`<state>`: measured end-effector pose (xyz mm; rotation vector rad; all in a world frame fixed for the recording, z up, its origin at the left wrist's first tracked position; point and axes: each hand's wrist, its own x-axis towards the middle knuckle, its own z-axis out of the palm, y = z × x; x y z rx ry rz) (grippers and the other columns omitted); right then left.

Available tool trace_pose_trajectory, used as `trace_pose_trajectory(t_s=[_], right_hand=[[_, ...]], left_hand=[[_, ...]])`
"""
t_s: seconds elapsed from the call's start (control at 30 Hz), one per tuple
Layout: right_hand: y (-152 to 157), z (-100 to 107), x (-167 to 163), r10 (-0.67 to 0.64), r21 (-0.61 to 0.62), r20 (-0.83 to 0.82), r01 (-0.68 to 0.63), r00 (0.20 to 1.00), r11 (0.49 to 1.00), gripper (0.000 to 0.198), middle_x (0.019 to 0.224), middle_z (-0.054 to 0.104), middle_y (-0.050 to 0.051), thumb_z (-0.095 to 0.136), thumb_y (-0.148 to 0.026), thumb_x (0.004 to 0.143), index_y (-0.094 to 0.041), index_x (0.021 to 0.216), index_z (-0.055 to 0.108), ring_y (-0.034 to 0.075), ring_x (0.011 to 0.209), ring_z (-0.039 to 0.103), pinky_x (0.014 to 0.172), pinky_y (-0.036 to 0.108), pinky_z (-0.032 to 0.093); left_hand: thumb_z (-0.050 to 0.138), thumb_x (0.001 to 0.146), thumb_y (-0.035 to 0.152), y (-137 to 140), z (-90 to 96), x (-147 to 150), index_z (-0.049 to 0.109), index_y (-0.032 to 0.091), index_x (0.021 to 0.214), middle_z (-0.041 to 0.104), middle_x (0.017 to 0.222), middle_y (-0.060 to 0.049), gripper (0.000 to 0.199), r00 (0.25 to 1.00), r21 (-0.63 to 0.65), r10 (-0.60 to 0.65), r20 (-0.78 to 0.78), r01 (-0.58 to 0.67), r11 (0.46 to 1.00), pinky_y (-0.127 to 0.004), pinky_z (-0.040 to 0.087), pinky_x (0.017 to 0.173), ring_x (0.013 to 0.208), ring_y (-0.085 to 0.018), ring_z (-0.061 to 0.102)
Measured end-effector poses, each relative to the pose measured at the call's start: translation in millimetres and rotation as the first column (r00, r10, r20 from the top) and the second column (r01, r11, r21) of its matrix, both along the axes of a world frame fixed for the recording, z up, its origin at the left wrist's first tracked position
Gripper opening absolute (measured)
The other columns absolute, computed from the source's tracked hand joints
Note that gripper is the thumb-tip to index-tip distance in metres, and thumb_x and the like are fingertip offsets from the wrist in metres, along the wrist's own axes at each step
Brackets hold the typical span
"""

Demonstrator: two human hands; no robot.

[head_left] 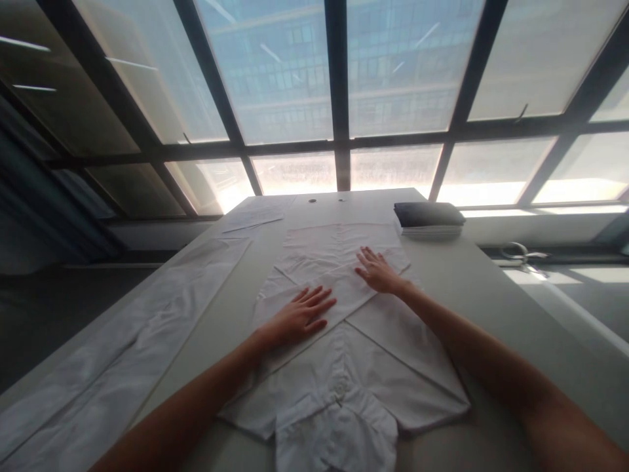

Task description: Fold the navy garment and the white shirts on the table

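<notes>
A white button-up shirt lies face up on the table, its collar end towards me and its hem at the far side. Both sleeves are laid slantwise across its front, one over the other. My left hand rests flat on the crossed sleeves, fingers spread. Farther away and to the right, my right hand also lies open on the fabric, palm down. Neither hand holds anything. Creases show in the cloth around the sleeves.
Another long white garment lies along the left side of the white table. A folded stack, dark on top and white below, sits at the back right. Large windows stand behind. A metal ring-shaped object is beyond the right edge.
</notes>
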<state>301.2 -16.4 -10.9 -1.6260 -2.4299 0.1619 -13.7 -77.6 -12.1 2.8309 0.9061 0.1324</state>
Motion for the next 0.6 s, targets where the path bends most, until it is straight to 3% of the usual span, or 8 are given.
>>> trace_pose_trajectory(t_s=[0.1, 0.17, 0.3, 0.43, 0.6], right_hand=[[-16, -4, -28, 0.264, -0.045, -0.038, -0.265, 0.964, 0.963, 0.072, 0.17, 0.013, 0.013, 0.027, -0.057, 0.105, -0.015, 0.163, 0.025, 0.028, 0.157, 0.009, 0.125, 0.05, 0.012], [-15, -9, -28, 0.275, -0.064, -0.036, -0.276, 0.961, 0.959, 0.072, 0.17, 0.016, 0.013, 0.027, -0.058, 0.105, -0.016, 0.163, 0.025, 0.027, 0.157, 0.011, 0.126, 0.049, 0.01], [8, -14, 9, 0.079, -0.096, 0.017, -0.077, 0.997, 0.992, 0.072, 0.169, 0.016, 0.017, 0.023, -0.055, 0.105, -0.01, 0.162, 0.025, 0.027, 0.157, 0.012, 0.125, 0.049, 0.01], [30, -17, 49, -0.111, -0.091, 0.077, 0.118, 0.991, 0.989, 0.072, 0.17, 0.013, 0.016, 0.02, -0.055, 0.106, -0.011, 0.163, 0.022, 0.028, 0.157, 0.009, 0.125, 0.051, 0.01], [35, -21, 62, -0.208, -0.08, 0.08, 0.214, 0.975, 0.974, 0.074, 0.171, 0.012, 0.015, 0.017, -0.057, 0.105, -0.013, 0.165, 0.014, 0.026, 0.157, 0.01, 0.125, 0.051, 0.012]], left_hand=[[0.037, 0.106, 0.057, 3, -2.7, -1, 0.028, 0.038, 0.161, 0.021, 0.169, -0.001, 0.059, 1.0, 0.013, -0.008, 0.0, 0.008, 1.0, -0.05, 0.011, 0.128, 0.157, -0.027, 0.017], [0.038, 0.106, 0.057, 4, -4.2, -2, 0.029, 0.038, 0.161, 0.021, 0.169, -0.001, 0.059, 1.0, 0.018, -0.009, 0.006, 0.009, 1.0, -0.05, 0.012, 0.128, 0.156, -0.027, 0.018], [0.037, 0.106, 0.057, 6, -6.4, -4, 0.031, 0.037, 0.16, 0.022, 0.168, -0.001, 0.058, 1.0, 0.025, -0.005, 0.016, 0.005, 1.0, -0.049, 0.012, 0.128, 0.156, -0.027, 0.019], [0.036, 0.105, 0.058, 4, -5.4, -3, 0.032, 0.037, 0.16, 0.023, 0.168, -0.001, 0.059, 1.0, 0.009, 0.004, 0.017, -0.004, 1.0, -0.049, 0.012, 0.128, 0.156, -0.027, 0.02], [0.034, 0.105, 0.06, 2, -2.7, -1, 0.031, 0.037, 0.16, 0.022, 0.169, -0.001, 0.059, 1.0, -0.011, 0.026, -0.014, -0.026, 1.0, -0.049, 0.01, 0.128, 0.156, -0.026, 0.018]])
